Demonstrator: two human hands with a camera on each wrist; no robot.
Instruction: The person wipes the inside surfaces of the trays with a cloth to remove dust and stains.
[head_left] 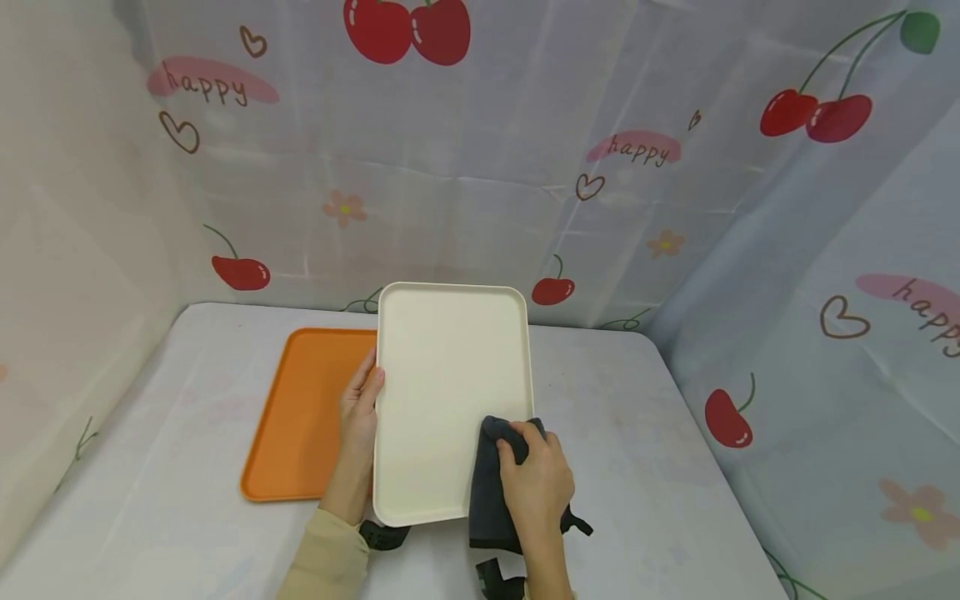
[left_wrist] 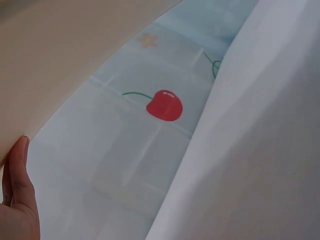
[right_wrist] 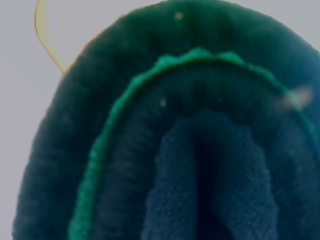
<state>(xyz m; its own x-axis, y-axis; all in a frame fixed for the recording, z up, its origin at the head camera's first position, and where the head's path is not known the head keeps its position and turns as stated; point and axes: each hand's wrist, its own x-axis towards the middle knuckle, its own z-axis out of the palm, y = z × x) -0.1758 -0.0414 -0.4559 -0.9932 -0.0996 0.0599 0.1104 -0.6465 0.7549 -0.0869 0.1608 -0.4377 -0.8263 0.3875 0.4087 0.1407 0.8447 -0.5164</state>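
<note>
Your right hand (head_left: pixel 536 479) pinches a dark grey cloth (head_left: pixel 489 500) between curled fingers and thumb, setting it against the lower right corner of the cream rectangular tray (head_left: pixel 450 375). Your left hand (head_left: pixel 360 417) grips that tray by the side rim, thumb in front; the tray stands tilted up between both hands. Step in hand, as judged: wiping the tray's face and rim. The next move would call for a steady left grip while the cloth travels over the remaining surface.

Beyond your left hand, on its outer side, an orange tray (head_left: pixel 300 417) lies flat on the desk (head_left: pixel 637 467).

Not verifiable: the orange tray's inner side, covered by the cream tray and your left forearm; the cream tray's corner beneath the cloth; whether its lower edge touches the desk. The left wrist view cuts off most of your left hand. Blurred cloth folds fill the right wrist view; finger pressure cannot be told.
</note>
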